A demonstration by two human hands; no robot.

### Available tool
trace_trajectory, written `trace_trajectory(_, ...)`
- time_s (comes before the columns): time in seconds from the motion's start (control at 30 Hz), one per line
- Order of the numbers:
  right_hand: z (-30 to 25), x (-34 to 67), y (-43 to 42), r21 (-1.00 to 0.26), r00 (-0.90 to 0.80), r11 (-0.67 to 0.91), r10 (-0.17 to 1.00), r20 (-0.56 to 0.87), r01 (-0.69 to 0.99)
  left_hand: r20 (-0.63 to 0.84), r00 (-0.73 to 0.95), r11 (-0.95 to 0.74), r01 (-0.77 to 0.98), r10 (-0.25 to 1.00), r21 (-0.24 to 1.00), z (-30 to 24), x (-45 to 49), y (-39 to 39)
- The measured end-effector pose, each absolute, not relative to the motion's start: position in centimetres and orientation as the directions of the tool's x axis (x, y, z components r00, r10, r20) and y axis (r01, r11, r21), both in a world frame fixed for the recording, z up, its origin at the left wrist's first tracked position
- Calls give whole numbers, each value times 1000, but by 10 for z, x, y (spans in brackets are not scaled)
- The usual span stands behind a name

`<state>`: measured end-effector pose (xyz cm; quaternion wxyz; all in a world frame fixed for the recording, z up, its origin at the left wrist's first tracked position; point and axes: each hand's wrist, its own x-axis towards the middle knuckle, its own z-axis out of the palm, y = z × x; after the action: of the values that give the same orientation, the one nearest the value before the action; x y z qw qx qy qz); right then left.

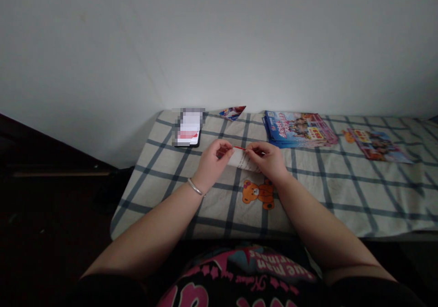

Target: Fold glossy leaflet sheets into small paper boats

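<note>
Between my two hands is a sheet of printed paper (239,160), white with small dark text and a narrow red strip along its upper edge. My left hand (216,157) pinches the left end of that edge between thumb and fingers, a silver bangle on its wrist. The right end is pinched by my right hand (267,159) in the same way. The paper hangs just above the checked cloth, and part of it is hidden behind my right hand. A printed orange bear (257,194) shows on the cloth below.
A phone (187,128) with a lit screen lies at the back left. Beside it stands a small folded paper piece (233,112) near the wall. A stack of colourful flyers (296,130) and one single flyer (378,145) lie to the right on the checked tablecloth (164,179).
</note>
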<state>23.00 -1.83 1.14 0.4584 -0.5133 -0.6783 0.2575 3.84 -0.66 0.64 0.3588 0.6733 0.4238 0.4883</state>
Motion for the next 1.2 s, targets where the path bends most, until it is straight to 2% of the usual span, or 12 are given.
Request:
trace_trajectory(0.37,5,229,-17,-784,-108,376,921,374,495,329,192,-368,230,925,901,7,37,-7)
trace_trajectory(0.83,5,229,-16,-741,-142,427,897,418,518,202,153,-224,149,967,963,0,36,-2)
trace_trajectory(1.2,6,227,-17,-738,-146,454,884,445,500,217,133,-236,155,967,959,5,37,-5)
